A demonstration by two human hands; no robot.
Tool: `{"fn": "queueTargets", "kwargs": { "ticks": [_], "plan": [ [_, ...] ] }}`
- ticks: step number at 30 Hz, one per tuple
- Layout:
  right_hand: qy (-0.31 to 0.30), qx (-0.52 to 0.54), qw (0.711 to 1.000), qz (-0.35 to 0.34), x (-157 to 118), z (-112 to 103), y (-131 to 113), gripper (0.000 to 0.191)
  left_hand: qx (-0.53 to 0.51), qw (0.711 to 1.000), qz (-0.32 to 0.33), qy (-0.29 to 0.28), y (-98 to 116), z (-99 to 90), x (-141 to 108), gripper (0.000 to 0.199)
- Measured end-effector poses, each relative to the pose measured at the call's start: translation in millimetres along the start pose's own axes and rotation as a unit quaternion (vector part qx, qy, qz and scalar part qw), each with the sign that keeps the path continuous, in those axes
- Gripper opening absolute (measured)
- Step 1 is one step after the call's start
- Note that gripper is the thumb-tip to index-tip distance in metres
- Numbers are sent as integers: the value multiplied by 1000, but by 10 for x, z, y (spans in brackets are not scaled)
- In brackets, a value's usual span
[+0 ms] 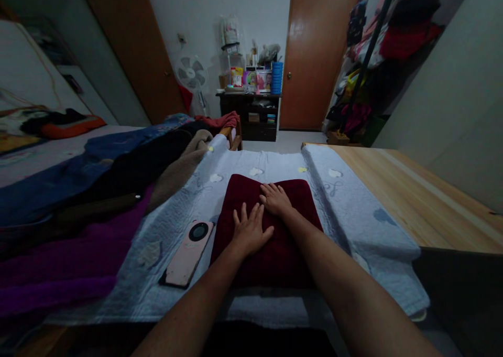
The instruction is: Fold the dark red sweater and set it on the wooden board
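A dark red folded cloth (271,265) lies flat on a light blue patterned sheet (353,205). My left hand (250,228) rests palm down on the middle of the red cloth, its fingers spread and the thumb out to the right. Farther up on the same cloth, my right hand (276,198) also lies palm down, fingers stretched out toward the left. Neither hand holds anything. Left of the cloth, a pink phone (186,257) with a round black camera ring lies on the sheet.
Piled clothes (98,189) cover the left side. A wooden board (432,194) extends on the right, partly under the sheet. Behind stand a white fan (192,73), a dark cabinet (247,131) with items on it, a brown door (310,58) and hanging bags (412,37).
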State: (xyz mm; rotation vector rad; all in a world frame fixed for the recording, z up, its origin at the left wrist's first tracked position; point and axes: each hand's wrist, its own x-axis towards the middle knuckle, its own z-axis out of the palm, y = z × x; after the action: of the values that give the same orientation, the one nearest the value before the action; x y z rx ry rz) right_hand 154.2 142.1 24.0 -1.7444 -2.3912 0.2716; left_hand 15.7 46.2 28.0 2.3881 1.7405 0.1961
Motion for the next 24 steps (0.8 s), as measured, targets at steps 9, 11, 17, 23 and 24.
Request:
{"fn": "queueTargets", "kwargs": {
  "ticks": [9,11,17,23,24],
  "plan": [
    [46,45,996,62,162,-31,76,54,2,1000,4,-12,4,-40,-9,73],
    [53,81,993,71,174,-111,100,47,0,1000,6,-7,-4,-30,-12,73],
    [44,117,992,36,-148,-149,47,48,-4,1000,16,3,-33,19,-3,74],
    [46,66,997,8,-526,61,-98,51,-15,999,23,-35,-131,3,146,64],
    [43,60,997,6,-539,61,-106,51,-12,999,28,-36,-160,-15,188,61]
  ]
}}
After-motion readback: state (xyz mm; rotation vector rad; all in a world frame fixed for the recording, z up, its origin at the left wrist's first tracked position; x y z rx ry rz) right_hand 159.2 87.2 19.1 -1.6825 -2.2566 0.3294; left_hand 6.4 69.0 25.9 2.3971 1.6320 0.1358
